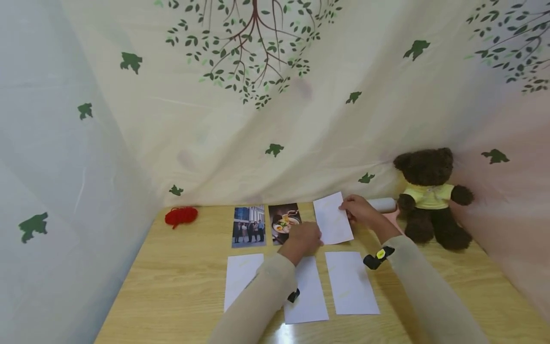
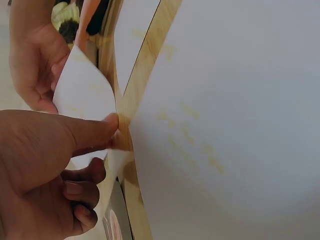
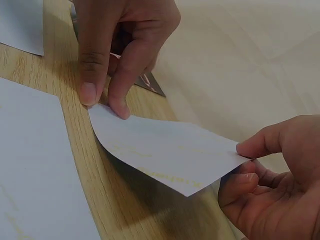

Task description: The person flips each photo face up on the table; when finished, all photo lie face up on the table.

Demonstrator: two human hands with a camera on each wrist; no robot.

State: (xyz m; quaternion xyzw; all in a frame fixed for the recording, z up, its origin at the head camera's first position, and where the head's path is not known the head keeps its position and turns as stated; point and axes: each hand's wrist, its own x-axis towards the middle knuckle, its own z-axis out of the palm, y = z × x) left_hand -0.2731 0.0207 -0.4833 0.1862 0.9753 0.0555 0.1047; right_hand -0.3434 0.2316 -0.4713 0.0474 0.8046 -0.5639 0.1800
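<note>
A photo print (image 1: 333, 217) lies between both hands, white back up with faint yellow lettering, bowed and partly lifted off the table. My left hand (image 1: 304, 239) pinches its near left corner between thumb and index finger. At its right edge, my right hand (image 1: 361, 210) grips the print between thumb and fingers; in the right wrist view the right hand (image 3: 280, 175) holds a raised corner. Left of it are two face-up photos: a bowl of food (image 1: 283, 222), partly covered by my left hand, and a group of people before a building (image 1: 249, 227).
Nearer me, three white-backed prints lie in a row: left (image 1: 242, 277), middle (image 1: 307, 296) and right (image 1: 352, 284); my left sleeve covers parts of two. Red yarn (image 1: 181, 216) sits at the back left. A brown teddy bear (image 1: 429, 196) and a white roll (image 1: 382, 205) stand right.
</note>
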